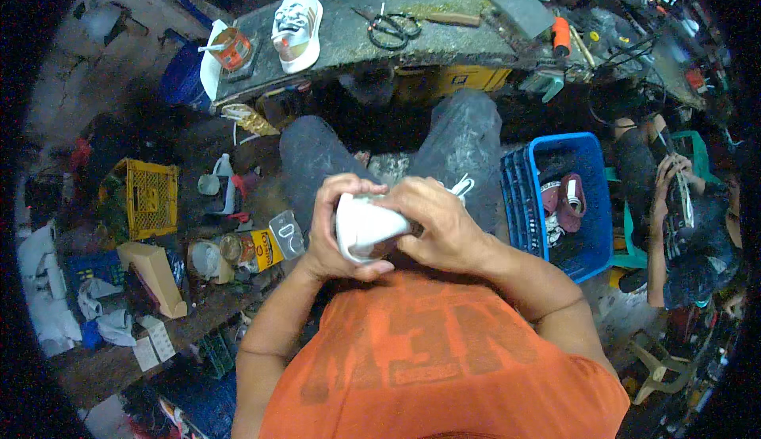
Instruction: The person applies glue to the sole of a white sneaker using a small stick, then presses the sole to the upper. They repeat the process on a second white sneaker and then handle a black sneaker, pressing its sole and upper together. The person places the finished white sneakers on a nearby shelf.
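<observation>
Two hands hold one white shoe [369, 229] between them, above my lap.
My left hand [321, 237] cups it from 9 o'clock, fingers curled over its upper edge and thumb along the lower; my right hand [440, 221] grips it from 3 o'clock, fingers bent in close, some tips hidden. My orange shirt [428, 320] is at 6, my dark trousers [468, 134] at 11 and 1. Farther out, the bench [341, 42] spans 12, bearing black scissors [394, 31] there and a white sneaker [297, 33] at 11. The blue basket [514, 193] stands at 3 with a maroon shoe [571, 205] inside; a yellow crate [152, 215] sits at 9.
</observation>
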A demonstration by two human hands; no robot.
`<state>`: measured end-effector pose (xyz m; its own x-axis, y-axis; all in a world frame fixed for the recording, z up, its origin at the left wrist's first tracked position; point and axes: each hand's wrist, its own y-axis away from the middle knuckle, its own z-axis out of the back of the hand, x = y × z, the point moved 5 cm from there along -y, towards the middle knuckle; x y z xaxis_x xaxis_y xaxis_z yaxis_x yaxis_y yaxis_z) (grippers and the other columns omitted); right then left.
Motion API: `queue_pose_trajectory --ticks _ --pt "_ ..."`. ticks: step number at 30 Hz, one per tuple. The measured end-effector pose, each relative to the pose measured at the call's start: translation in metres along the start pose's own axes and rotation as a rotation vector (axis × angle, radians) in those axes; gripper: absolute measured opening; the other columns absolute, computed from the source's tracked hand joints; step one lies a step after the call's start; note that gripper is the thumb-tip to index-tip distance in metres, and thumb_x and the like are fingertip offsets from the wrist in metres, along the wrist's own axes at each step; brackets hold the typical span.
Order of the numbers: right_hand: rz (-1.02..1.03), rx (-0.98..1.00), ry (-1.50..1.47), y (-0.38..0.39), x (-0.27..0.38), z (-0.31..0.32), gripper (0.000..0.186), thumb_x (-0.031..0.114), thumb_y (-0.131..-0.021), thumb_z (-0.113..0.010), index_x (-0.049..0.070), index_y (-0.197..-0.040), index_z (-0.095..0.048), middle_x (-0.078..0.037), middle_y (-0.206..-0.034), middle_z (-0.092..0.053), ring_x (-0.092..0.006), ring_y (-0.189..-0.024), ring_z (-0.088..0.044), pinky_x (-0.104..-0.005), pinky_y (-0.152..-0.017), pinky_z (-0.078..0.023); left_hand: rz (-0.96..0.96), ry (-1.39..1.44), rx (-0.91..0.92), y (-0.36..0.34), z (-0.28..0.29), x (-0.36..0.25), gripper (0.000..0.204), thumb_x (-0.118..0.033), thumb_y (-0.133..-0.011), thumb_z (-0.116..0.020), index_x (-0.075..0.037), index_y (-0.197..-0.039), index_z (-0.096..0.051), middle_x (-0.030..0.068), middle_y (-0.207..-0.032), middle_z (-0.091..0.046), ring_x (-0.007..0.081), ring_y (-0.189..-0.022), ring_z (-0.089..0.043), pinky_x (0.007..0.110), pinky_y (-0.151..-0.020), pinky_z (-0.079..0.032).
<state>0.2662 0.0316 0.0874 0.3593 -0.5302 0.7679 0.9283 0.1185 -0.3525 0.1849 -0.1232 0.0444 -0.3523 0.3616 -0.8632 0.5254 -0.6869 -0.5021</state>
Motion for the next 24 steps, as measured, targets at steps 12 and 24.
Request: queue_pose_trajectory --ticks 12,24 --pt "0.051 -0.001 0.056 0.026 0.011 -0.027 0.035 0.011 -0.061 -0.078 0.011 -0.088 -0.056 -0.007 -0.087 -0.057 -0.0297 -0.09 -0.059 -0.0451 -0.081 -0.041 -0.025 -0.103 -0.24 0.066 -0.019 0.005 0.109 -0.041 -0.059 -0.101 -0.011 -0.137 -0.03 0.0116 -0.126 -0.037 0.0291 -0.121 -0.052 0.054 -0.109 -0.049" --pt "-0.04 0.454 -0.065 -0.005 0.026 -0.011 0.044 0.046 -0.09 -0.073 0.013 -0.119 -0.069 -0.008 -0.107 -0.064 -0.0291 -0.108 -0.063 -0.0484 -0.089 -0.04 0.106 0.026 0.138 0.057 0.006 -0.03 0.095 -0.055 -0.069 -0.091 -0.01 -0.136 -0.041 0.0172 -0.133 -0.045 0.0383 -0.135 -0.044 0.055 -0.115 -0.034"
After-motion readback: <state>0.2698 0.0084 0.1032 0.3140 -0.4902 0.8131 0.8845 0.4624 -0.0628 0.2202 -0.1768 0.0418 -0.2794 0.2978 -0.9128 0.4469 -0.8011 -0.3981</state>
